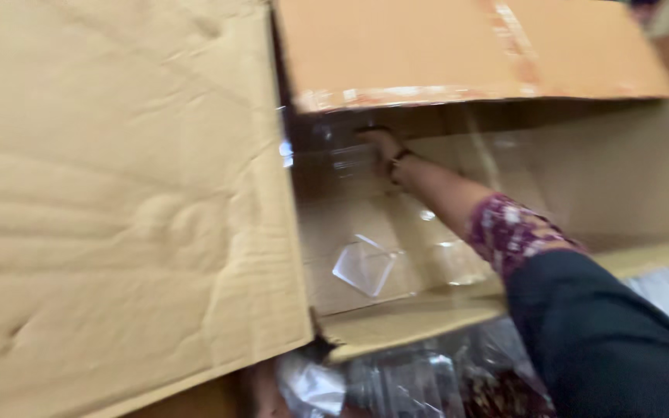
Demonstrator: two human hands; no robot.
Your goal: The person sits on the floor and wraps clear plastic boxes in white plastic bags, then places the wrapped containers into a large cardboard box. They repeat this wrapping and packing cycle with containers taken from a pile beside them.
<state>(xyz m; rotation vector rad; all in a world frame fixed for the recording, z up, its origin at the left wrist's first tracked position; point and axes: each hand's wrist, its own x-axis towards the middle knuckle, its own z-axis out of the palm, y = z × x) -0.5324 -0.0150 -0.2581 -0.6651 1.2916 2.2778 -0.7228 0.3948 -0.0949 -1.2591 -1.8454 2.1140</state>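
Right arm wears a dark sleeve [597, 333] (floral maroon cuff [508, 228]) and wristband [398, 159].

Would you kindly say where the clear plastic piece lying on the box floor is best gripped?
Probably at its near pointed corner, coming from above through the box opening. The clear plastic piece seems to lie flat and thin, so its edges offer the only hold.

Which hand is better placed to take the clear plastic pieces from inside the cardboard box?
Probably the right hand: it already reaches deep inside the cardboard box, close to the clear plastic pieces. The left hand is not visible.
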